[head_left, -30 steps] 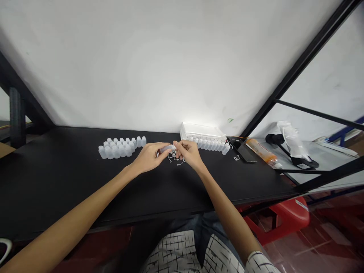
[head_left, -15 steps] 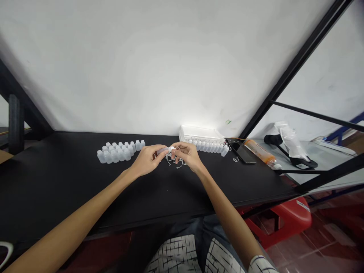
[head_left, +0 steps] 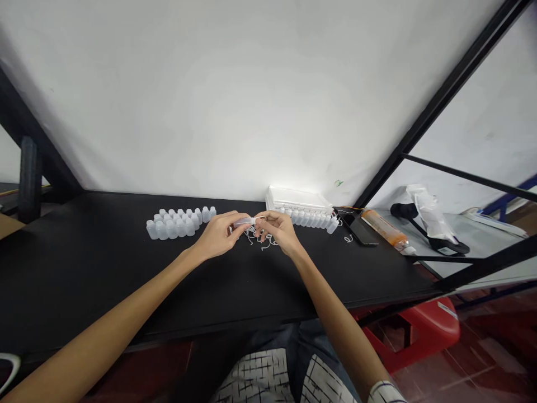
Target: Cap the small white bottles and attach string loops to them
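A small translucent plastic bottle (head_left: 242,222) lies sideways, gripped between the thumb and fingers of my left hand (head_left: 218,235), its neck pointing right. At that neck my right hand (head_left: 280,228) pinches a thin white loop strap (head_left: 260,218); the fingers partly hide it, and I cannot tell how far it is on. Below my fingers is a loose pile of white straps (head_left: 268,242) on the black table (head_left: 201,296). To the left stand several bottles without straps (head_left: 170,228) in rows. Behind my right hand, a row of bottles with white loops (head_left: 312,218) leans against a white stack.
The white flat stack (head_left: 296,197) sits by the wall. Right of it lie a black phone (head_left: 359,229), one stray strap (head_left: 348,238) and an orange-and-clear packet (head_left: 384,228). A metal frame post (head_left: 419,123) borders the right side; a red stool (head_left: 432,330) stands below.
The view has shifted slightly. Both hands stay together at the bottle's neck, with the right fingers a little more closed around the strap.
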A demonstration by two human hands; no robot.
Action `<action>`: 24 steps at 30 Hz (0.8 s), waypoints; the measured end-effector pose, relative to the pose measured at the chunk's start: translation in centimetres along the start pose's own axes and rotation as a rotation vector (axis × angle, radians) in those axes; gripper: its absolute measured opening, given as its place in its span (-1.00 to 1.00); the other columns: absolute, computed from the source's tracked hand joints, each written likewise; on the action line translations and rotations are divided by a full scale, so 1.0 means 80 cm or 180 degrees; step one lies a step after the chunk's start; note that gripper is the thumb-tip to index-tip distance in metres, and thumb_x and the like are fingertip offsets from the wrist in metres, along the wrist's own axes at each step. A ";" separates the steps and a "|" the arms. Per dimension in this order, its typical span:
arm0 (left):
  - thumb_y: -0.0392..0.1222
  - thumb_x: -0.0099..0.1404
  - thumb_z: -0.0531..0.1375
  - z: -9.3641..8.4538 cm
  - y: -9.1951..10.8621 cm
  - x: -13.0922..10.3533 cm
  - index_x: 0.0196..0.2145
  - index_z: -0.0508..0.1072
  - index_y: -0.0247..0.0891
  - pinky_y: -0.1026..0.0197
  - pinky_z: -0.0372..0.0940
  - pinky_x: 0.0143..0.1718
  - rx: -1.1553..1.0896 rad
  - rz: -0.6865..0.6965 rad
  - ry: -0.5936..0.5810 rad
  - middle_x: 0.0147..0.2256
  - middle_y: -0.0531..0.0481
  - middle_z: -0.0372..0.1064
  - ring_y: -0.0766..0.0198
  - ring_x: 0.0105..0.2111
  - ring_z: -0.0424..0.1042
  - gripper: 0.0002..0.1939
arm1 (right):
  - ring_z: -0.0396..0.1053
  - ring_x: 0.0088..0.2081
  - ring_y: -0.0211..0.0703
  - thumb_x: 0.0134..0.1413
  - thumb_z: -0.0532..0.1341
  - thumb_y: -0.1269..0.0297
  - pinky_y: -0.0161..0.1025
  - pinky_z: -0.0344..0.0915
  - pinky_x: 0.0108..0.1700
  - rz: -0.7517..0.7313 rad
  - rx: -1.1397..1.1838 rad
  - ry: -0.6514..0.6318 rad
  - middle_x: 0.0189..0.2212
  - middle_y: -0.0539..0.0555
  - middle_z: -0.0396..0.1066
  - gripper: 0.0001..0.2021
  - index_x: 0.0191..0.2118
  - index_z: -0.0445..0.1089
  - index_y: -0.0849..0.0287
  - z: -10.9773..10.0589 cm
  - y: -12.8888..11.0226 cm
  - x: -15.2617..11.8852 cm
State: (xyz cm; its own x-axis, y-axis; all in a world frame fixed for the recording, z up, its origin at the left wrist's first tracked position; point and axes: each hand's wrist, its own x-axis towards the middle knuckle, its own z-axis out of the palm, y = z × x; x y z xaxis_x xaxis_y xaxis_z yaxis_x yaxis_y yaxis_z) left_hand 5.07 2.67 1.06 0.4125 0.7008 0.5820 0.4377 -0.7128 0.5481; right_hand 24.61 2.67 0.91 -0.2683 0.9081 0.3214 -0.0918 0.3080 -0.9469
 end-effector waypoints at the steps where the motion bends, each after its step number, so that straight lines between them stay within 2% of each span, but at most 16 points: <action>1: -0.06 0.39 0.09 0.001 -0.001 0.000 -0.13 0.53 -0.30 0.30 0.22 -0.49 0.0014 0.0016 -0.0005 -0.41 0.00 0.38 0.37 -0.52 0.28 -0.69 | 0.38 -0.55 -0.25 -0.03 0.36 0.02 -0.34 0.32 -0.57 -0.0007 -0.0088 -0.0005 -0.59 -0.02 0.39 -0.67 -0.33 0.46 0.23 0.000 0.002 0.000; 6: -0.04 0.37 0.12 -0.002 0.003 0.001 -0.10 0.54 -0.29 0.31 0.22 -0.52 -0.0192 0.0025 0.0053 -0.41 -0.01 0.38 0.38 -0.53 0.28 -0.67 | 0.35 -0.61 -0.30 0.09 0.25 -0.07 -0.36 0.29 -0.59 -0.0060 -0.0454 0.0123 -0.63 -0.03 0.35 -0.62 -0.41 0.41 0.22 0.006 0.008 0.000; 11: 0.04 0.37 0.10 -0.009 0.013 0.003 -0.17 0.53 -0.34 0.33 0.12 -0.62 -0.0612 -0.0491 -0.0075 -0.57 0.08 0.31 0.43 -0.66 0.18 -0.61 | 0.42 -0.55 -0.27 0.00 0.33 -0.03 -0.35 0.32 -0.58 -0.0159 -0.0134 0.0177 -0.46 -0.01 0.40 -0.65 -0.29 0.43 0.19 0.011 -0.003 -0.001; 14: 0.05 0.37 0.09 -0.009 0.014 0.003 -0.24 0.54 -0.33 0.34 0.05 -0.64 -0.0558 -0.0542 -0.0174 -0.66 0.13 0.20 0.44 -0.68 0.12 -0.61 | 0.41 -0.54 -0.26 -0.02 0.35 -0.02 -0.34 0.33 -0.58 -0.0139 -0.0073 0.0133 -0.47 -0.01 0.40 -0.64 -0.28 0.44 0.19 0.009 -0.005 -0.002; 16: 0.04 0.37 0.09 -0.008 0.012 0.003 -0.25 0.54 -0.33 0.34 0.05 -0.64 -0.0530 -0.0523 -0.0189 -0.64 0.12 0.23 0.44 -0.67 0.12 -0.62 | 0.41 -0.55 -0.25 -0.02 0.35 -0.02 -0.33 0.33 -0.58 -0.0098 -0.0091 0.0094 -0.53 -0.01 0.39 -0.65 -0.30 0.44 0.21 0.008 -0.003 -0.001; 19: 0.03 0.34 0.13 -0.007 0.008 0.003 -0.21 0.55 -0.33 0.33 0.10 -0.61 -0.0565 -0.0487 -0.0163 -0.47 0.00 0.42 0.43 -0.62 0.18 -0.64 | 0.38 -0.56 -0.26 0.03 0.31 -0.02 -0.32 0.34 -0.56 -0.0112 -0.0264 0.0067 -0.60 -0.02 0.37 -0.65 -0.32 0.43 0.22 0.008 0.003 -0.001; 21: 0.03 0.32 0.15 -0.007 0.006 0.003 -0.17 0.54 -0.33 0.32 0.13 -0.60 -0.0711 -0.0543 -0.0203 -0.41 -0.04 0.46 0.42 -0.60 0.21 -0.63 | 0.37 -0.58 -0.27 0.06 0.28 -0.04 -0.32 0.34 -0.54 -0.0155 -0.0432 0.0124 -0.61 -0.02 0.38 -0.64 -0.32 0.43 0.23 0.009 0.006 -0.001; 24: 0.07 0.32 0.16 -0.007 0.005 0.002 -0.14 0.53 -0.33 0.33 0.15 -0.62 -0.1011 -0.0751 -0.0311 -0.58 0.05 0.32 0.39 -0.63 0.21 -0.60 | 0.38 -0.57 -0.26 0.06 0.27 -0.06 -0.32 0.36 -0.52 -0.0181 -0.0537 0.0219 -0.61 -0.01 0.39 -0.63 -0.32 0.43 0.22 0.010 0.003 -0.003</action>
State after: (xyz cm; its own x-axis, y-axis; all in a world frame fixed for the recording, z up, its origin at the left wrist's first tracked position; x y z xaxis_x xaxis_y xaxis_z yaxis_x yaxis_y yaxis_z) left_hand 4.90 2.49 1.73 0.4110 0.8347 0.3665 0.2672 -0.4947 0.8270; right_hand 23.88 2.31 0.64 -0.2004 0.9034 0.3791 0.0587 0.3974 -0.9158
